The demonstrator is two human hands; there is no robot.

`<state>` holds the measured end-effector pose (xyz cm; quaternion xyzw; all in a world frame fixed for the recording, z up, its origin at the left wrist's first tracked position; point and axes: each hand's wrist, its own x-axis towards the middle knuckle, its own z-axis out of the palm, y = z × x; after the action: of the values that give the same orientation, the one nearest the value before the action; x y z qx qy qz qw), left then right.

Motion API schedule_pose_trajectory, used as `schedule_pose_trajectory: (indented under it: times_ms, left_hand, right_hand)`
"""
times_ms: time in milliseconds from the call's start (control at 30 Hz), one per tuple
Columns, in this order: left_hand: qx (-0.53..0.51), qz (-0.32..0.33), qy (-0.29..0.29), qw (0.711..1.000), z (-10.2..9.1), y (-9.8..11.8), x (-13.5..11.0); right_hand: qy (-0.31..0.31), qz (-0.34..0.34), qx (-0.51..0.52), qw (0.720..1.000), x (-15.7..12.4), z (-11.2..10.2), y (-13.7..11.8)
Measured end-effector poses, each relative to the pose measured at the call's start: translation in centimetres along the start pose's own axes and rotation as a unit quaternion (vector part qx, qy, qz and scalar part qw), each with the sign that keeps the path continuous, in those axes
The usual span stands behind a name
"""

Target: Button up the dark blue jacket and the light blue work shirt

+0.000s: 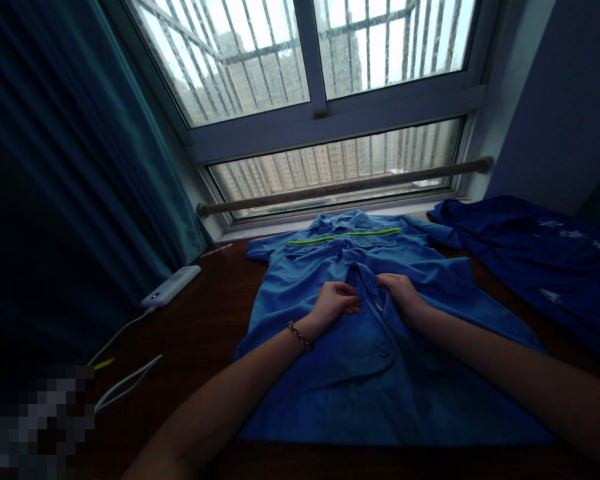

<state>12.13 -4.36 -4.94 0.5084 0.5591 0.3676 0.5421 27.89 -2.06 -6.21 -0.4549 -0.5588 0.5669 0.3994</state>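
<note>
A blue work shirt (300,373) with a yellow-green stripe across its chest lies spread on a dark wooden table, its collar toward the window. My left hand (336,301), a beaded bracelet on the wrist, is at the left side of the front opening. Its fingers are curled together over the cloth, and what they pinch is hidden. Opposite it, my right hand (403,295) grips the right front edge of the shirt between thumb and fingers, the edge raised slightly. Between both hands the opening shows a darker fold.
A darker blue garment (545,267) with white lettering lies on the right. To the left, a white power bank (171,286) with a cable rests beside the blue curtain (145,153). A looped white cable (129,381) lies nearer. A rail (350,186) crosses the window behind.
</note>
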Motion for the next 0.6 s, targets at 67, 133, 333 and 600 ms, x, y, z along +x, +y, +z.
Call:
schedule_pose_trajectory:
  times_ms: [67, 133, 333, 600]
  left_hand:
    - [-0.001, 0.003, 0.010, 1.000, 0.0, 0.0, -0.1]
    - [-0.015, 0.004, 0.009, 1.000, -0.1, 0.2, -0.2]
    - [-0.086, 0.041, -0.011, 0.995, -1.0, 1.3, -0.8]
    - [-0.055, 0.060, 0.033, 0.996, -0.6, 1.9, -1.2]
  right_hand:
    - [0.018, 0.026, 0.103, 0.994, -0.2, 0.1, -0.4]
    - [0.019, 0.051, 0.178, 0.983, -0.4, 0.3, -0.8]
    - [-0.008, 0.059, 0.189, 0.980, -0.7, 0.4, -0.9]
    - [-0.030, 0.027, 0.178, 0.983, -1.0, 0.3, -1.1]
